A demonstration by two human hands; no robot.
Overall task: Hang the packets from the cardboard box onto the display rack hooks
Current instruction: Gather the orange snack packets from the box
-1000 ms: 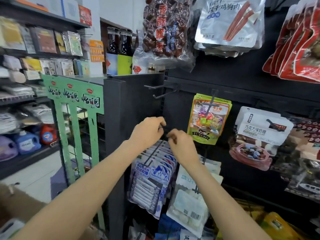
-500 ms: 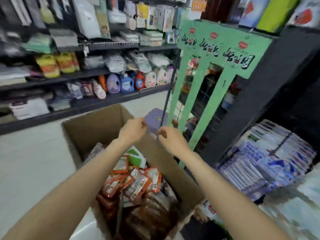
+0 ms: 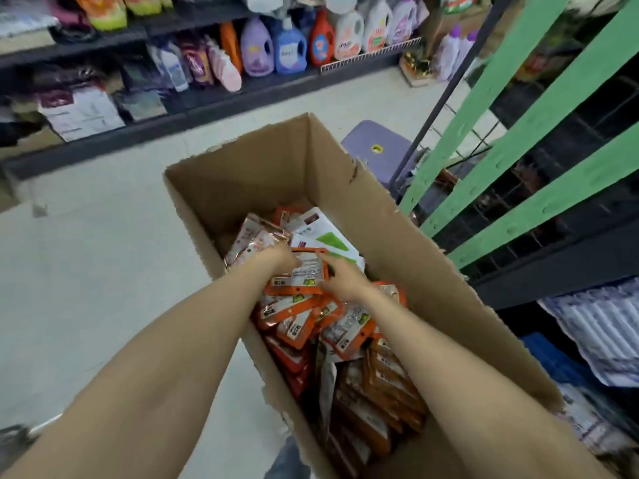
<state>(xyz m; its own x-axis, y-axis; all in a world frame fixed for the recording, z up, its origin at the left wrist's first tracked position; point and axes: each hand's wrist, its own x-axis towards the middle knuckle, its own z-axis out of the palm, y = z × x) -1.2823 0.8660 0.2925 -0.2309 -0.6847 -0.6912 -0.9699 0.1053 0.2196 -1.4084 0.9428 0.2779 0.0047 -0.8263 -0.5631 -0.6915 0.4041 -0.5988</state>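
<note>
Packets (image 3: 332, 326) heaped in open cardboard box (image 3: 262, 167) on floor. Left hand (image 3: 276, 259) and right hand (image 3: 340, 276) both grip orange packet (image 3: 306, 271) atop pile, near box's far end.

A small grocery shop aisle. At 12 o'clock, low dark shelves (image 3: 207, 108) hold rows of detergent bottles (image 3: 290, 46) and refill pouches (image 3: 193, 63). At 3 o'clock stands a green display rack (image 3: 539, 119). A cardboard box (image 3: 432, 264) of snack packets (image 3: 304, 299) sits on the pale tiled floor (image 3: 86, 288).
</note>
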